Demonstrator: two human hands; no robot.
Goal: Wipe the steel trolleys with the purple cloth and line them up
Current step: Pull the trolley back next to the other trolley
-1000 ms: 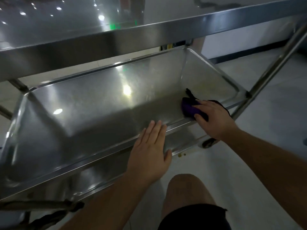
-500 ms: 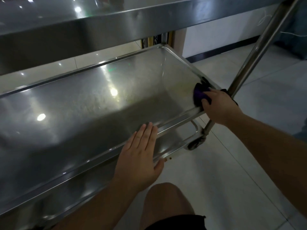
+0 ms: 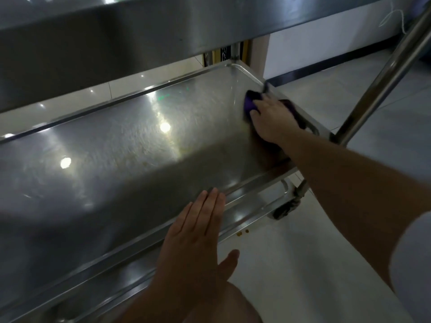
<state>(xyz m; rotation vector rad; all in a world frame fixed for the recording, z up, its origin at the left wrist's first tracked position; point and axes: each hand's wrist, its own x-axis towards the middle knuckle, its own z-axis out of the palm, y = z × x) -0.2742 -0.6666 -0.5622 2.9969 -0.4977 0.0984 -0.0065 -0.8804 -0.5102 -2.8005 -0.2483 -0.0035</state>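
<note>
Right hand (image 3: pixel 271 120) pressed flat over the purple cloth (image 3: pixel 251 102), fingers spread across it and pinning it against the right end wall of the middle shelf (image 3: pixel 140 148). Placed so, by judgement, to carry pressure into the corner where wall meets shelf floor. Cloth partly hidden beneath the hand; one fold draped over the shelf rim.

Left hand (image 3: pixel 198 236) empty, fingers straight and together, palm laid on the near rim of the shelf. Placed there, probably, to brace the trolley (image 3: pixel 163 24) against rolling on its caster (image 3: pixel 285 209) during wiping.

Upper shelf overhead, hence the low reach beneath it. Post (image 3: pixel 382 73) standing just right of the cloth. Small brown specks (image 3: pixel 242 233) lying on the floor (image 3: pixel 303 264) below the near rim.

No brand, label or legible writing visible on the steel or the cloth. Only one trolley in view; lining up not yet started, by judgement.
</note>
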